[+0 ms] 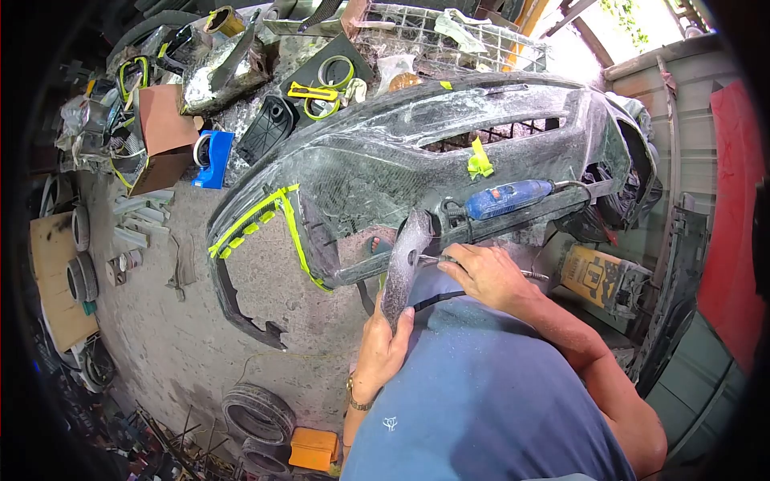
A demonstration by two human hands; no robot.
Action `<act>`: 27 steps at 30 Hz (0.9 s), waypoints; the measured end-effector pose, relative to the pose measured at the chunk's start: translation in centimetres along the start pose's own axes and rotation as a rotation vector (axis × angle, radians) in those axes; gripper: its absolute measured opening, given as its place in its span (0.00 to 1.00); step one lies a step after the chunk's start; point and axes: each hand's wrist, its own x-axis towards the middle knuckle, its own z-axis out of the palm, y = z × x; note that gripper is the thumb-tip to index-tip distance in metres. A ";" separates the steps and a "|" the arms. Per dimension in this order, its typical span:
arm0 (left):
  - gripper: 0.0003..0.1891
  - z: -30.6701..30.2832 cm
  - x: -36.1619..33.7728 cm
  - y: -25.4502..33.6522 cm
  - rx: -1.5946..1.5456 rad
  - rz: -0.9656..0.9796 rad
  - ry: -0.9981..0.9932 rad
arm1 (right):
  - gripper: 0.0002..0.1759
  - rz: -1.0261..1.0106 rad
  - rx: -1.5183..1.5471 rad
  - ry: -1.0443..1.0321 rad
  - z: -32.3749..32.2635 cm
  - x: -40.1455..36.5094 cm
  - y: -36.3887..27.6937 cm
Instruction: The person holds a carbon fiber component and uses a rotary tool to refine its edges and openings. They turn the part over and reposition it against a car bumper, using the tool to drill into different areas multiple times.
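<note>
My left hand (383, 353) is closed round the lower end of a curved, dust-covered grey part (407, 260) with a round hole in it. In my right hand (491, 276) is a slim metal rotary tool handpiece (533, 275), with its tip at the hole. Fingers hide most of the handpiece. Just beyond lies a blue rotary tool body (509, 199), resting on a large dusty bumper (361, 172). Yellow-green tape (293, 232) lines an opening at the bumper's left end, and a crumpled bit of tape (480, 159) sticks near its middle.
Behind the bumper are tape rolls (337, 72), a yellow cutter knife (313, 91) and a blue tape dispenser (212, 160). A cardboard box (597, 276) stands at right. Tyres (258, 413) and an orange block (313, 449) lie on the floor at lower left.
</note>
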 end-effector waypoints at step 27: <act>0.26 0.0 0.2 -0.6 0.011 0.068 0.012 | 0.17 -0.065 -0.003 -0.002 0.5 -0.2 -0.5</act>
